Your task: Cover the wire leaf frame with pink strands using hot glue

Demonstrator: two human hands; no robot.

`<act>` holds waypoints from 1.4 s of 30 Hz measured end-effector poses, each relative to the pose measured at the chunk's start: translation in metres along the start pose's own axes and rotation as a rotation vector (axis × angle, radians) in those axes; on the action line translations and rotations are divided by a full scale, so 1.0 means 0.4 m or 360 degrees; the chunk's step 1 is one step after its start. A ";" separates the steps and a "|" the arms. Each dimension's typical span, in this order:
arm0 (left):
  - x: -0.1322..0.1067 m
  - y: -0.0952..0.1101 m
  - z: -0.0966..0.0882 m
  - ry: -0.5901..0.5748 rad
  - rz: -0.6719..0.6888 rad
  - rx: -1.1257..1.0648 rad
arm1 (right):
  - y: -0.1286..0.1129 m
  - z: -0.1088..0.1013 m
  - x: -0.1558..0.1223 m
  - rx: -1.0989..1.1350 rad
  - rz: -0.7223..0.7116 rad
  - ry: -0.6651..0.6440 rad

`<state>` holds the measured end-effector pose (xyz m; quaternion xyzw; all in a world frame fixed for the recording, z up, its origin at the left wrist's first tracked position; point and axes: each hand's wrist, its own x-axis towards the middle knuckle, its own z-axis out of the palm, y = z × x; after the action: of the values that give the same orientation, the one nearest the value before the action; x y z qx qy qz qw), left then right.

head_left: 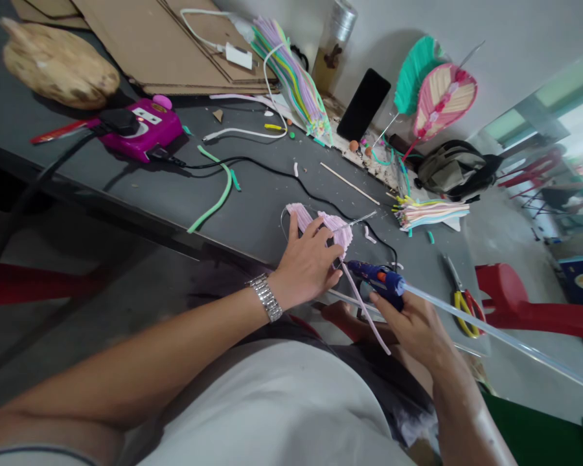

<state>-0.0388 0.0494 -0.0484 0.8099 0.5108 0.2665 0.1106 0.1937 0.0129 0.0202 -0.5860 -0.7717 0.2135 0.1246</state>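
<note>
My left hand [307,262] lies flat with its fingers spread on a pink pipe-cleaner piece [320,224] at the near edge of the dark table [252,194]. A silver watch sits on that wrist. My right hand [415,323] is wrapped round a blue glue gun [376,279], whose nozzle points left at the pink piece. A long clear glue stick [490,333] juts out of the gun's back to the right. A loose pink stem [366,310] hangs down from the piece past the table edge.
On the table are a magenta power strip [143,129], a green stem [216,194], bundles of coloured stems [296,77] [430,211], yellow-handled scissors [464,301], cardboard [175,39], a black phone [363,103], and finished feather shapes [442,97]. A red stool [525,301] stands right.
</note>
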 end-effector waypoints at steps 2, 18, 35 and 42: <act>0.000 0.000 0.000 -0.0001 0.0011 0.0015 | 0.003 0.003 -0.002 0.0011 -0.0001 0.0010; 0.015 0.005 -0.003 -0.0005 0.0070 0.0107 | 0.014 0.026 -0.014 0.0051 0.0029 0.0064; 0.017 -0.001 0.001 -0.0002 0.0056 0.0052 | 0.021 0.055 -0.031 0.0095 0.0045 0.0114; 0.024 0.004 -0.009 -0.0060 0.0050 0.0087 | 0.039 0.080 -0.042 0.0050 -0.0036 0.0245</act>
<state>-0.0364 0.0568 -0.0419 0.8254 0.5029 0.2388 0.0938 0.1975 -0.0056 -0.0141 -0.5900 -0.7628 0.1786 0.1951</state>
